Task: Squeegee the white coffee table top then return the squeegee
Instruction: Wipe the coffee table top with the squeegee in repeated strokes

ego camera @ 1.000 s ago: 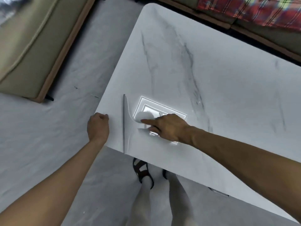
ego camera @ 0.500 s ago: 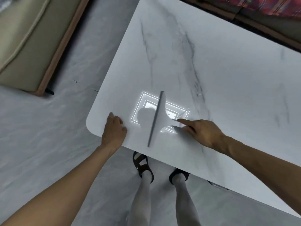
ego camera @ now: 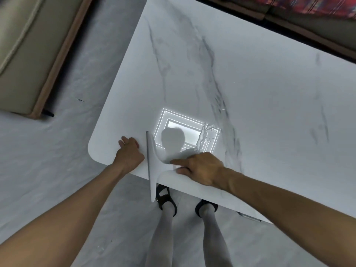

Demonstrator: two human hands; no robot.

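Observation:
The white marble-veined coffee table [ego camera: 250,89] fills the upper right of the head view. A white squeegee [ego camera: 151,166] lies across its near edge, blade upright in the image, its lower end sticking out past the edge over the floor. My right hand [ego camera: 200,168] grips the squeegee's handle, index finger stretched along it. My left hand [ego camera: 128,153] rests on the table near the rounded near-left corner, just left of the blade, fingers lightly curled and holding nothing. A thin streak of water [ego camera: 202,137] glints right of the blade.
A bright rectangular ceiling-light reflection [ego camera: 185,132] with my head's shadow lies on the table. A beige sofa with a wooden base [ego camera: 38,60] stands at the left, another seat with a red plaid cloth [ego camera: 312,6] at the top right. My feet in black sandals [ego camera: 165,199] stand on the grey floor.
My right hand has pulled the squeegee left and towards me, from the table's middle to the near edge, so the blade overhangs. My left hand stays by the corner.

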